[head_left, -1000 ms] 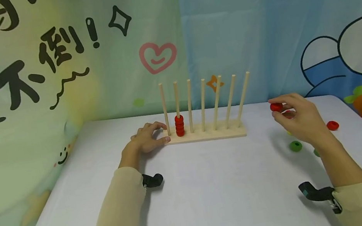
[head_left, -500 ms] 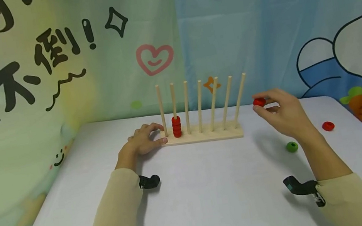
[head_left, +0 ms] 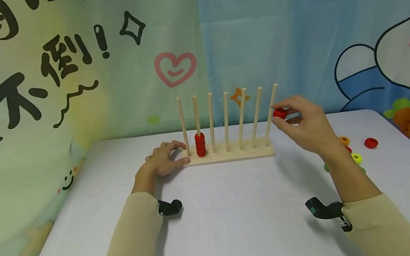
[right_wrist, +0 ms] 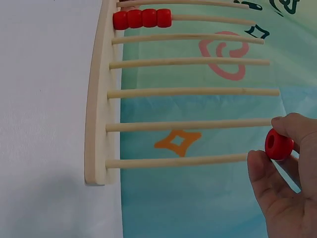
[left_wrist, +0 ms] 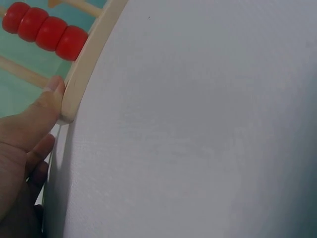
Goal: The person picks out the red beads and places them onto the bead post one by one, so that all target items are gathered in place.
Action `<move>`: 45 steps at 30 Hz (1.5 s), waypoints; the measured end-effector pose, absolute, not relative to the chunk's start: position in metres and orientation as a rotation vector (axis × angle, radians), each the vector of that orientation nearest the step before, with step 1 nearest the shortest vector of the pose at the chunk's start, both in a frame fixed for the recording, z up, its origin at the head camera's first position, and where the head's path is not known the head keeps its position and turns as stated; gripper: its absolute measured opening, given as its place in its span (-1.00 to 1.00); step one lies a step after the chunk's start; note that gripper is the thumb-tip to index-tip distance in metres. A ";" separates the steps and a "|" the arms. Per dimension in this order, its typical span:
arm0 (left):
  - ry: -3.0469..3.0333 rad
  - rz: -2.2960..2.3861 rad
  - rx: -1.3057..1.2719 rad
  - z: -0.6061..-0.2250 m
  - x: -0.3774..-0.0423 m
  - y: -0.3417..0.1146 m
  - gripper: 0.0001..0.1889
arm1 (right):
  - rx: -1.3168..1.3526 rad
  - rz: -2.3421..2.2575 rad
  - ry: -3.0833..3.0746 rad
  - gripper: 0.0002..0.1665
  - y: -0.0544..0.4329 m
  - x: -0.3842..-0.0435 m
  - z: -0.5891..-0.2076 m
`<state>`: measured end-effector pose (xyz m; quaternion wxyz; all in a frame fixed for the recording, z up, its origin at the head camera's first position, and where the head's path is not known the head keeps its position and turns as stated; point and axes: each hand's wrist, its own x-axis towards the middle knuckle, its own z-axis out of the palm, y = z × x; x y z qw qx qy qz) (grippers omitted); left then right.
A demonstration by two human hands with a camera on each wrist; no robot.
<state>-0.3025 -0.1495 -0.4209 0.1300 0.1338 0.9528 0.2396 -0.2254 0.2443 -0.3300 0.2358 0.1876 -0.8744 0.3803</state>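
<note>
The peg rack (head_left: 233, 154) stood close to the far edge of the worktop (head_left: 242, 219), roughly midway along it, with the base nearly parallel to that edge. The left hand (head_left: 164, 160) gripped the left end of the base, thumb at the front and fingers behind, closed to about the depth of the wood; this hold presumably steadied the rack against sliding.

The right hand (head_left: 301, 124) pinched a red bead (right_wrist: 279, 144) between thumb and fingertips, the digits parted only by the bead's width. The bead was raised off the worktop, just beside the upper part of the rightmost peg (head_left: 269, 130). Contact between bead and peg could not be determined, because the digits hid the peg tip. In the right wrist view the hole faced the base side; gripping the bead by its sides probably served to leave the bore unobstructed.

Four red beads (head_left: 200, 145) were stacked on the second peg from the left, which held them in column.

Toward the right edge of the worktop lay an orange bead (head_left: 344, 141), a yellow bead (head_left: 357, 159), partly hidden green beads (head_left: 327, 168) and, nearest that edge, a loose red bead (head_left: 371, 143). This position probably suited the right hand's reach.
</note>
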 end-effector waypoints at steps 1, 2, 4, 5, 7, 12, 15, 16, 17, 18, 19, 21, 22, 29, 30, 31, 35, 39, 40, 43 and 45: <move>2.766 0.696 0.384 -0.422 -0.302 -0.150 -0.44 | 0.519 1.052 -2.399 -0.63 0.243 -0.226 -0.331; 2.766 0.694 0.380 -0.422 -0.302 -0.150 -0.44 | 0.524 1.063 -2.400 -0.62 0.241 -0.226 -0.331; 2.768 0.698 0.373 -0.423 -0.301 -0.151 -0.45 | 0.531 1.084 -2.400 -0.62 0.238 -0.227 -0.332; 2.770 0.698 0.373 -0.424 -0.301 -0.151 -0.44 | 0.535 1.095 -2.399 -0.61 0.236 -0.227 -0.333; 2.769 0.705 0.379 -0.424 -0.301 -0.152 -0.44 | 0.540 1.113 -2.398 -0.62 0.233 -0.227 -0.334; 2.771 0.716 0.386 -0.423 -0.302 -0.151 -0.46 | 0.566 1.141 -2.398 -0.60 0.224 -0.228 -0.336; 2.768 0.708 0.384 -0.423 -0.303 -0.152 -0.45 | 0.587 1.162 -2.382 -0.59 0.215 -0.227 -0.334; 2.768 0.704 0.383 -0.423 -0.303 -0.153 -0.44 | 0.587 1.171 -2.375 -0.58 0.212 -0.228 -0.335; 2.769 0.701 0.383 -0.423 -0.303 -0.153 -0.43 | 0.594 1.188 -2.363 -0.58 0.209 -0.229 -0.335; 2.770 0.696 0.380 -0.422 -0.303 -0.154 -0.43 | 0.599 1.205 -2.355 -0.57 0.205 -0.231 -0.334; 2.772 0.693 0.379 -0.422 -0.303 -0.155 -0.42 | 0.603 1.215 -2.350 -0.56 0.202 -0.232 -0.334; 2.775 0.691 0.387 -0.422 -0.303 -0.156 -0.43 | 0.611 1.239 -2.341 -0.55 0.198 -0.238 -0.336; 2.775 0.691 0.391 -0.422 -0.303 -0.156 -0.43 | 0.619 1.246 -2.338 -0.54 0.196 -0.239 -0.336; 2.768 0.699 0.402 -0.423 -0.305 -0.152 -0.43 | 0.688 1.239 -2.331 -0.52 0.187 -0.241 -0.333; 2.767 0.701 0.397 -0.423 -0.305 -0.151 -0.43 | 0.692 1.231 -2.333 -0.53 0.186 -0.242 -0.334; 2.767 0.702 0.393 -0.423 -0.305 -0.151 -0.43 | 0.688 1.224 -2.338 -0.52 0.184 -0.242 -0.333; 2.761 0.706 0.387 -0.423 -0.305 -0.150 -0.43 | 0.666 1.220 -2.354 -0.52 0.180 -0.243 -0.333; 2.761 0.706 0.385 -0.423 -0.305 -0.150 -0.43 | 0.680 1.246 -2.343 -0.52 0.175 -0.244 -0.332; 2.762 0.704 0.385 -0.423 -0.305 -0.151 -0.42 | 0.685 1.256 -2.337 -0.52 0.174 -0.244 -0.332; 2.767 0.707 0.391 -0.424 -0.306 -0.152 -0.43 | 0.714 1.283 -2.313 -0.52 0.170 -0.245 -0.333; 2.769 0.709 0.393 -0.424 -0.305 -0.152 -0.43 | 0.733 1.296 -2.299 -0.52 0.166 -0.245 -0.334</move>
